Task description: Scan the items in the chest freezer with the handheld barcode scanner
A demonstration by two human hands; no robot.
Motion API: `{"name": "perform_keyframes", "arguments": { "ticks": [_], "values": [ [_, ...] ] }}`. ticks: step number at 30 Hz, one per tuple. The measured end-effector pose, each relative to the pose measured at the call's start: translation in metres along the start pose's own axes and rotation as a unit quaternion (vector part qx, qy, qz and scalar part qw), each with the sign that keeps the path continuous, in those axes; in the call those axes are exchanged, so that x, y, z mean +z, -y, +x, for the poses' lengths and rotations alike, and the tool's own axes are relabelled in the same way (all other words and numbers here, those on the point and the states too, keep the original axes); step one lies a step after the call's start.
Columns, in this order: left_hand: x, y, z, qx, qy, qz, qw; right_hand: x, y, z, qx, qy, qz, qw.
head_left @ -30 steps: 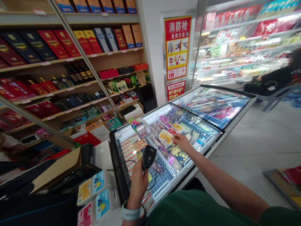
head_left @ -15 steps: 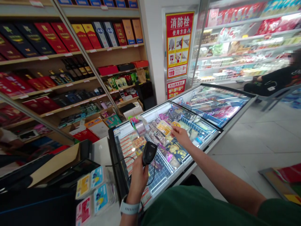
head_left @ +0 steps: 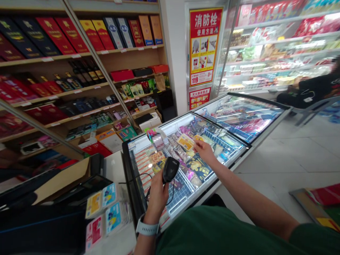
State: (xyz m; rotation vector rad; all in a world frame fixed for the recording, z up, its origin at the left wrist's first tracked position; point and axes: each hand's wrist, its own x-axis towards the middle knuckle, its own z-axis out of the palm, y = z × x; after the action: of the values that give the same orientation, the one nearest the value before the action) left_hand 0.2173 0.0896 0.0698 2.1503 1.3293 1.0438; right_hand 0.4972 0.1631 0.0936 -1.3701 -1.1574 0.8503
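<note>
My left hand (head_left: 158, 193) is closed around the handle of a black barcode scanner (head_left: 170, 169), its cable looping below. In my right hand (head_left: 204, 151), a small flat packet with a yellow label (head_left: 185, 141) is pinched by its edge, held above the freezer's glass top. Beneath both hands is a glass-topped chest freezer (head_left: 225, 170) with wire baskets and packaged food inside. On the counter to the left stand stacks of similar flat packets (head_left: 113, 216) with yellow, blue and pink labels.
A black device with a cardboard piece (head_left: 63, 180) stands on the left counter (head_left: 114, 164). Shelves of boxed bottles (head_left: 71, 35) line the back wall. A seated person (head_left: 310, 90) is at the right, near a lit refrigerated display (head_left: 260, 53). A low stand (head_left: 308, 205) sits lower right.
The view has shifted slightly. Both hands keep their hold on the scanner and the packet, with the scanner a touch further right in the picture.
</note>
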Motion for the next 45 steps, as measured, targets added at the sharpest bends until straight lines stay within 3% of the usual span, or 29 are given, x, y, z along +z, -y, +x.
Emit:
{"name": "perform_keyframes", "arguments": {
  "ticks": [45],
  "values": [
    [-0.001,-0.003,0.000,0.004,0.014,0.015,1.000,0.011,-0.004,0.002,0.003,0.012,0.008,1.000]
  ]
}}
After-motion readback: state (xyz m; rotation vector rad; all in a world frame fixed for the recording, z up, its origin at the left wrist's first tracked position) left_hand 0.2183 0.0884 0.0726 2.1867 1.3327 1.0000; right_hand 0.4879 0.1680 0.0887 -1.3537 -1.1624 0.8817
